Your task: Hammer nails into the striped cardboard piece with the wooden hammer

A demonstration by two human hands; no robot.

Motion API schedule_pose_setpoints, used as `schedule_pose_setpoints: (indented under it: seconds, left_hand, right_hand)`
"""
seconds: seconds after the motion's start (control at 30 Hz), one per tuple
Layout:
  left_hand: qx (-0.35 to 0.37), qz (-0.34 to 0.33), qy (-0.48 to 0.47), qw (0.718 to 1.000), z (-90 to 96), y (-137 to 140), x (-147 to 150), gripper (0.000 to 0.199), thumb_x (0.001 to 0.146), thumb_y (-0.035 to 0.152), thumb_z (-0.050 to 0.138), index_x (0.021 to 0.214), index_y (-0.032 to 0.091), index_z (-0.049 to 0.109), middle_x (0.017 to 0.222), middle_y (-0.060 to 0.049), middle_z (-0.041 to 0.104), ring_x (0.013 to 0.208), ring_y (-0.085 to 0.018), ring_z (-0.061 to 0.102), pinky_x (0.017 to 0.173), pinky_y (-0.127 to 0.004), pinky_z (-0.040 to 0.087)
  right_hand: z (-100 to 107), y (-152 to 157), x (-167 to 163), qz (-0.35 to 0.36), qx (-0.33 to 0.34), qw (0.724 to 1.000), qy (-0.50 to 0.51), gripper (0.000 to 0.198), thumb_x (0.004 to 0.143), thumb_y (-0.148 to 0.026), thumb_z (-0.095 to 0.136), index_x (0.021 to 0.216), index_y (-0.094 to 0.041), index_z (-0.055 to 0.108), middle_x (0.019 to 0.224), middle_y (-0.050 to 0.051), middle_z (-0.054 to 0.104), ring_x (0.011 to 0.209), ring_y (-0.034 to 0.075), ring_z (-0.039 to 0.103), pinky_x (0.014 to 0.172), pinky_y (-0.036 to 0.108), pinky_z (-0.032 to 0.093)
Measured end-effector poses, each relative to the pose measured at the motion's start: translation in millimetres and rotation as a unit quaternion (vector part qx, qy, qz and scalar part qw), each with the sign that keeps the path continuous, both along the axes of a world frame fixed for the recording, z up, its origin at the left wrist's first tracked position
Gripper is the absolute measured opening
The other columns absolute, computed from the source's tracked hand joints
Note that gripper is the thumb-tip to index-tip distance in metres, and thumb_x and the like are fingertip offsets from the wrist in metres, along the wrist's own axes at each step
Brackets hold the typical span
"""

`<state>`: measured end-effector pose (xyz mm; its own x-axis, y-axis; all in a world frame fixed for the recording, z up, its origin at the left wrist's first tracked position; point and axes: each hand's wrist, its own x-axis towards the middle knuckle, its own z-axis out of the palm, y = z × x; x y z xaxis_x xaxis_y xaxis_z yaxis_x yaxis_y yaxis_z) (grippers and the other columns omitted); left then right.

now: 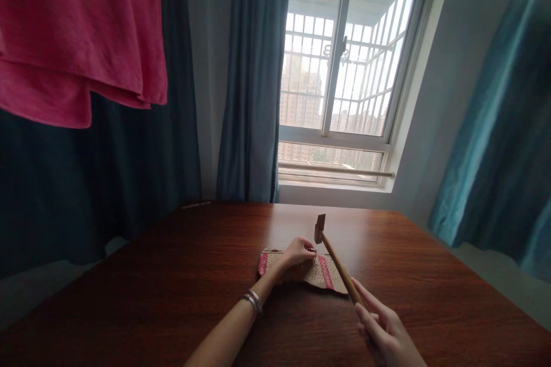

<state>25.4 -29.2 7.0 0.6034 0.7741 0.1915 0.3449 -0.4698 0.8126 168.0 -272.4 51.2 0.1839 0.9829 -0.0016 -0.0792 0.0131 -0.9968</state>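
A hammer (340, 269) with a long wooden handle is gripped near its lower end by my right hand (383, 324). Its head is raised, close to the right of my left hand (298, 251). That left hand rests over a flat beige patterned piece (319, 273) with small dark dots and pinkish-red bands, which lies on the table. Thumb and fingers of the left hand are pinched together at the piece's far side; something small may be between them, too small to name. My left hand and wrist cover the middle of the patterned piece.
The brown wooden table (206, 298) stretches toward a barred window (336, 57) at the back. Blue curtains (253, 80) hang on both sides. A pink cloth (81, 34) hangs at upper left. A thin light object (196, 205) lies at the table's far left edge.
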Motion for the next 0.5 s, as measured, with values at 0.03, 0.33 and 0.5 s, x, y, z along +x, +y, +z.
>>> schedule_pose_setpoints:
  seconds: [0.03,0.33,0.5]
  left_hand:
    - [0.000,-0.001,0.000,1.000,0.2,-0.3,-0.2,0.025,0.060,0.025,0.054,0.071,0.007,0.068,0.056,0.002,0.051,0.054,-0.009,0.041,0.051,-0.019,0.028]
    - [0.003,-0.004,0.001,1.000,2.5,-3.1,-1.0,0.024,0.061,0.025,0.052,0.068,0.007,0.067,0.054,0.002,0.047,0.053,-0.009,0.038,0.049,-0.020,0.025]
    - [-0.024,-0.001,-0.003,1.000,8.0,-7.0,-2.2,0.022,0.059,0.026,0.055,0.065,0.008,0.066,0.053,0.003,0.047,0.053,-0.009,0.038,0.051,-0.020,0.025]
  right_hand:
    - [0.1,-0.9,-0.7,-0.009,-0.005,1.000,-0.006,0.085,0.065,-0.058,0.060,0.131,-0.010,0.037,0.048,-0.008,0.034,0.044,0.006,0.029,0.041,0.019,0.017]
    - [0.9,-3.7,-3.5,-0.001,-0.005,1.000,0.016,0.087,0.067,-0.056,0.060,0.134,-0.009,0.032,0.050,-0.009,0.028,0.045,0.005,0.024,0.042,0.019,0.019]
    - [-5.4,-0.7,1.2,-0.003,-0.010,1.000,0.002,0.081,0.066,-0.056,0.061,0.130,-0.011,0.040,0.048,-0.009,0.031,0.041,0.004,0.025,0.039,0.017,0.017]
